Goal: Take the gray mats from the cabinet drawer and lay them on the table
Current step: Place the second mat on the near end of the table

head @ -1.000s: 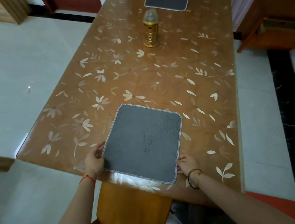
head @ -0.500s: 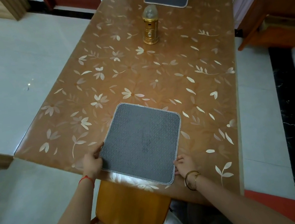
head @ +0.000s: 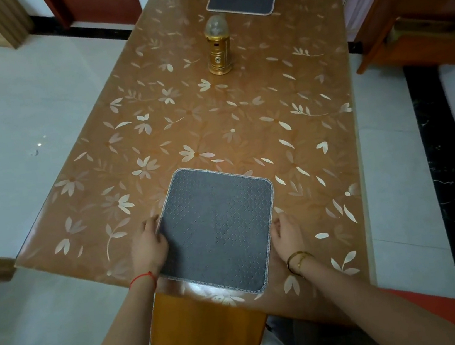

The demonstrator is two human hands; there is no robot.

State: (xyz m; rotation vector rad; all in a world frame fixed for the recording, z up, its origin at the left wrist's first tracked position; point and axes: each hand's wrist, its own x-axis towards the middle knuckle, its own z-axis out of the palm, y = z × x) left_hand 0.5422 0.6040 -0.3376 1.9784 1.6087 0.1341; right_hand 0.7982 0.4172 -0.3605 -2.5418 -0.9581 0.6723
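No text, label, brand, number or sign could be read. The near gray mat (head: 218,229) bore only an embossed diamond pattern, and the worktop (head: 274,136) cover only pale flower and leaf prints. The small round mark on the gold lantern (head: 218,53) was too small to make out.

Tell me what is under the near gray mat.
The near gray mat lies flat on the flowered table; the tabletop beneath it is covered, so anything there is hidden.
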